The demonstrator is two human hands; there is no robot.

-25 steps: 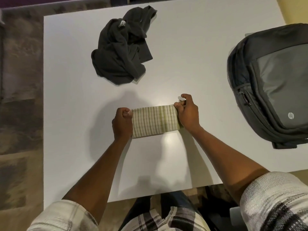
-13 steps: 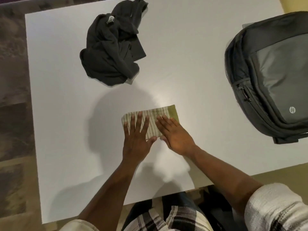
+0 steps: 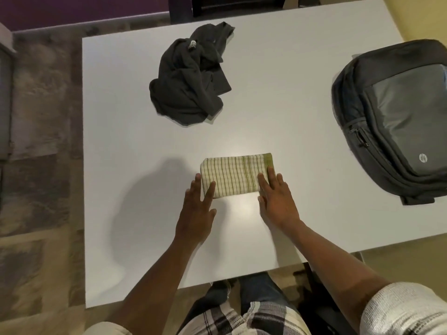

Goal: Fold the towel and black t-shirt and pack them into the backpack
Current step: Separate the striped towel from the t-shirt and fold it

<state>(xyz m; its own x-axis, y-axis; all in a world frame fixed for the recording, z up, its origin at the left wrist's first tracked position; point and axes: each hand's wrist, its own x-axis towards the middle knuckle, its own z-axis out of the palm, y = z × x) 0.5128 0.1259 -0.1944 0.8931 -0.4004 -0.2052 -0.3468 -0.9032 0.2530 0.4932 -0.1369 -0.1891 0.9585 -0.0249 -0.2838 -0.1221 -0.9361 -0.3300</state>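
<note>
Between both hands: towel [image 3: 237, 175], folded small since a second ago; left hand [image 3: 197, 209], right hand [image 3: 275, 199] now flat, fingers spread on its ends. Shirt [image 3: 188, 81] next.

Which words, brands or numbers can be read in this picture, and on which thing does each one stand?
Backpack: a small round pale logo on the front panel, too blurred to read.
Black t-shirt: a small pale neck label, too small to read.
Striped towel: no text.
</note>
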